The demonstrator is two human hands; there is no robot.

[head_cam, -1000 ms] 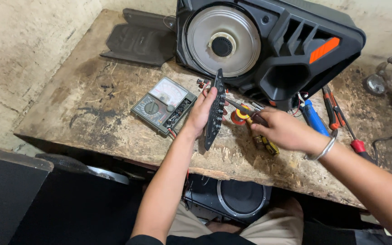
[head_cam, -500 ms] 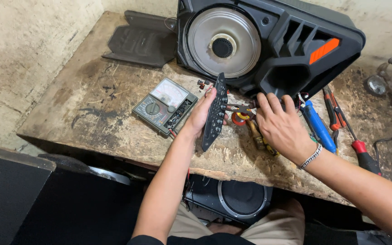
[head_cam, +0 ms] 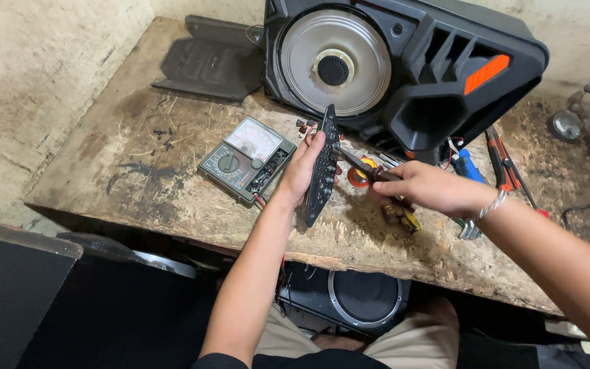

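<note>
Going left to right: a dark plastic cover panel (head_cam: 213,60) is lying flat at the back left of the worn wooden bench (head_cam: 104,171), well away from everything else. Near the bench's middle an analog multimeter (head_cam: 246,158) is sitting face up, just beside the left hand (head_cam: 303,171). That hand is wrapping around a long black control panel strip (head_cam: 322,167), holding it upright on its edge over the bench with the fingers closed around its back. Right of it, the right hand (head_cam: 426,188) is gripping a pair of pliers (head_cam: 358,162), closed around the handles with the tips pointing at the strip's face. I can't tell if the tips are actually touching it.

Progress-wise, my read is the teardown part is looking done: the strip is already out of the big black speaker cabinet (head_cam: 404,68), which is lying on its side behind the hands with 1 silver cone showing. Whatever needs pulling off the strip itself still looks pending, and nothing is going back together yet.

Further right, a blue-handled screwdriver (head_cam: 471,167) and red-handled pliers (head_cam: 503,160) are crowding the area just under the cabinet. A roll of red tape (head_cam: 359,179) is sitting between the hands, kind of in the way. A 2nd speaker (head_cam: 367,297) is sitting under the bench.
</note>
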